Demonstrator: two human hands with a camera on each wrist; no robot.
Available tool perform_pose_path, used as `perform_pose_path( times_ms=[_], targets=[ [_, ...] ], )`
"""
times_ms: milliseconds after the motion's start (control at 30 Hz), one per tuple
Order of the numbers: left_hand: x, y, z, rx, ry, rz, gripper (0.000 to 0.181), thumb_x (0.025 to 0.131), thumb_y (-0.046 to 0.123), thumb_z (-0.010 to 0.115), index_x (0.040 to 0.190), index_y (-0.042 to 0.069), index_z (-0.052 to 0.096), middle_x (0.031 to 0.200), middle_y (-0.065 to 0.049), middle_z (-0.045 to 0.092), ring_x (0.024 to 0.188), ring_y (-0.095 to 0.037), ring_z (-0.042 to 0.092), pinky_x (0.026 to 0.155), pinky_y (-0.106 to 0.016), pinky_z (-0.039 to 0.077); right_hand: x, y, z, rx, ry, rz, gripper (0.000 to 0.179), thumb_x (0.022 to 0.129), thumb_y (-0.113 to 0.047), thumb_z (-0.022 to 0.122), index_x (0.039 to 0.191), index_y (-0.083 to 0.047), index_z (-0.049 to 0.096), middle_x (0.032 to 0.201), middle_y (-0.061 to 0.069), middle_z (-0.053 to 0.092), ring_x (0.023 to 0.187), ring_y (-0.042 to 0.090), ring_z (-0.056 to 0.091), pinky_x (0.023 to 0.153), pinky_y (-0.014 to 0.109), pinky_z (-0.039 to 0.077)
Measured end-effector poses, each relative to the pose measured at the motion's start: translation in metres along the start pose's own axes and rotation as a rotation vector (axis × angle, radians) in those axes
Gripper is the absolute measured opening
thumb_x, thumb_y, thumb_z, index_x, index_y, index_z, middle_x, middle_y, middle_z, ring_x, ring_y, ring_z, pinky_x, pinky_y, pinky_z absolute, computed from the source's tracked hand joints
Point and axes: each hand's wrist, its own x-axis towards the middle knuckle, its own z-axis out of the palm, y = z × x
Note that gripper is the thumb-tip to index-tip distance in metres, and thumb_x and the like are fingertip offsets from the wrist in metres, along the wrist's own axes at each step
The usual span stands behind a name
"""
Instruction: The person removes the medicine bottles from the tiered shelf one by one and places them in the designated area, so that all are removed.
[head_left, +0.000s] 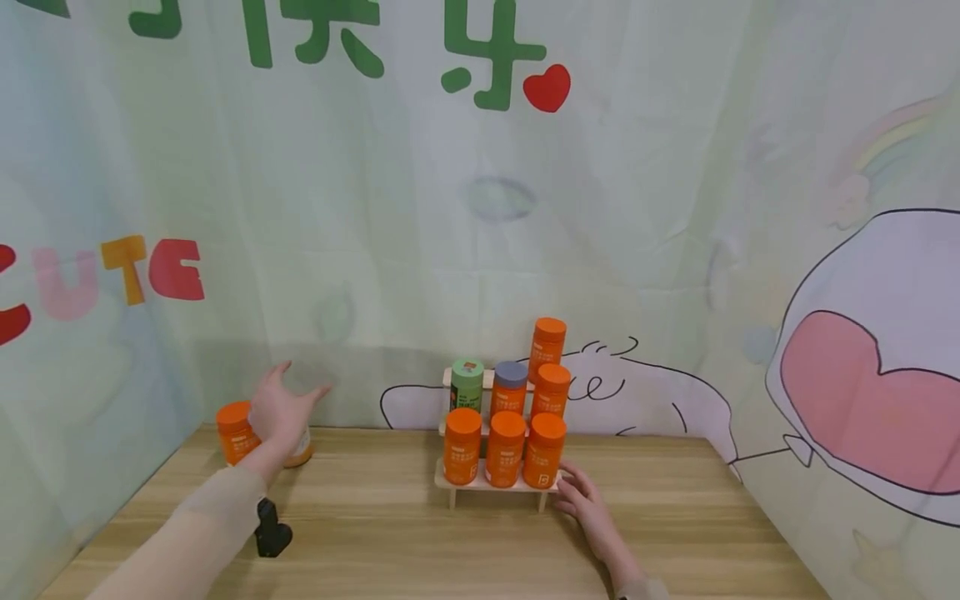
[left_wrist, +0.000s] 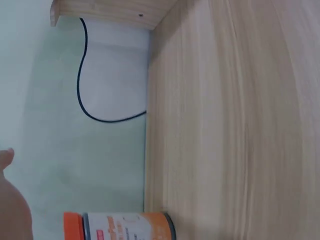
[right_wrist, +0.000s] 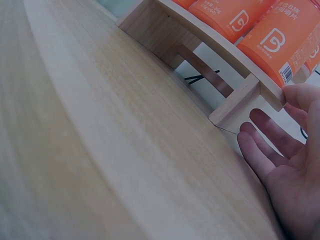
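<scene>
My left hand [head_left: 283, 410] is at the back left, thumb and fingers spread with nothing between them. It overlaps an orange jar [head_left: 237, 435] and partly hides a white-and-orange jar [head_left: 302, 452]. In the left wrist view, that white-and-orange jar [left_wrist: 130, 227] shows an orange-red lid. My right hand [head_left: 588, 508] touches the right front end of a stepped wooden rack [right_wrist: 239, 102], its fingers loosely bent. On the rack stand several orange jars [head_left: 462, 450], a green-lidded jar [head_left: 467, 387] and an orange jar with a grey-blue lid [head_left: 509, 396].
A small black object [head_left: 272, 530] stands on the wooden table [head_left: 360, 533] by my left forearm. Behind the table hangs a printed cloth [head_left: 375, 233]. A dark cable [left_wrist: 80, 85] runs along the cloth near the rack.
</scene>
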Motion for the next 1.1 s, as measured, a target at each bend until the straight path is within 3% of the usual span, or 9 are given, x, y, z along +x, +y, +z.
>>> perform_pose_path(
  times_ms=[300, 733, 1100],
  targets=[
    [-0.005, 0.039, 0.021, -0.159, 0.031, 0.108, 0.065, 0.086, 0.034, 0.074, 0.141, 0.008, 0.051, 0.145, -0.019, 0.049, 0.132, -0.04, 0.044, 0.108, -0.055, 0.036, -0.001, 0.0, -0.001, -0.014, -0.015, -0.003, 0.054, 0.1, -0.015, 0.051, 0.143, 0.012, 0.033, 0.115, 0.012, 0.058, 0.094, 0.014, 0.062, 0.084, 0.026, 0.055],
    [-0.012, 0.102, 0.054, -0.403, -0.109, 0.188, 0.071, 0.086, 0.032, 0.075, 0.146, 0.01, 0.044, 0.153, -0.012, 0.041, 0.142, -0.033, 0.035, 0.115, -0.052, 0.031, 0.0, 0.003, -0.002, 0.001, -0.031, -0.013, 0.055, 0.099, -0.016, 0.053, 0.143, 0.012, 0.033, 0.116, 0.013, 0.058, 0.094, 0.011, 0.061, 0.084, 0.026, 0.055],
    [-0.021, 0.142, 0.082, -0.545, -0.22, 0.18, 0.073, 0.086, 0.029, 0.076, 0.147, 0.011, 0.042, 0.154, -0.01, 0.04, 0.141, -0.031, 0.036, 0.112, -0.051, 0.037, 0.001, 0.004, -0.002, 0.004, -0.044, -0.031, 0.055, 0.099, -0.017, 0.052, 0.141, 0.013, 0.034, 0.112, 0.008, 0.058, 0.093, 0.012, 0.061, 0.083, 0.026, 0.055]
  ],
)
